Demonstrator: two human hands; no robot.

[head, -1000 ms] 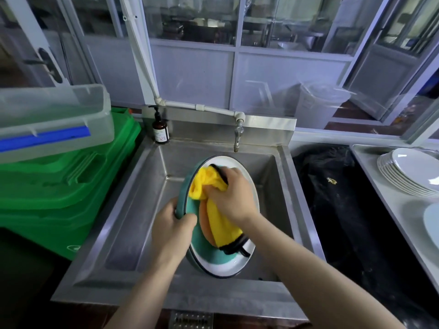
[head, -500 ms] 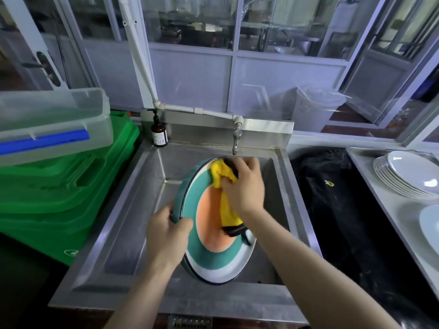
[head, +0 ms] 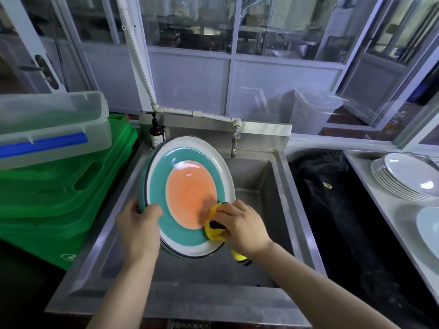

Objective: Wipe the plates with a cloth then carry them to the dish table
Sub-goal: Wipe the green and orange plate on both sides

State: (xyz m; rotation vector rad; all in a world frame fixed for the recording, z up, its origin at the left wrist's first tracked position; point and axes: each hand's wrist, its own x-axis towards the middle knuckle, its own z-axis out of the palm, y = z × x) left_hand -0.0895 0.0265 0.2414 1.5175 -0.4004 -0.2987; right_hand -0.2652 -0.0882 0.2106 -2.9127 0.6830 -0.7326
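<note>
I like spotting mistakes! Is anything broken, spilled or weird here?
Nothing looks broken or spilled. The left hand holds the colourful plate tilted over the sink while the right hand wipes it with a yellow cloth. White plates sit neatly stacked.

two bare forearms in view, left hand (head: 139, 230) and right hand (head: 243, 225) ungloved; no sleeves, rings or watch seen.

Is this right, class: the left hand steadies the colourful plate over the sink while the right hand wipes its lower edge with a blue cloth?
One detail is wrong: the cloth is yellow, not blue, as the head view shows. The rest stands: the left hand grips the plate over the sink while the right hand wipes its lower edge.
</note>
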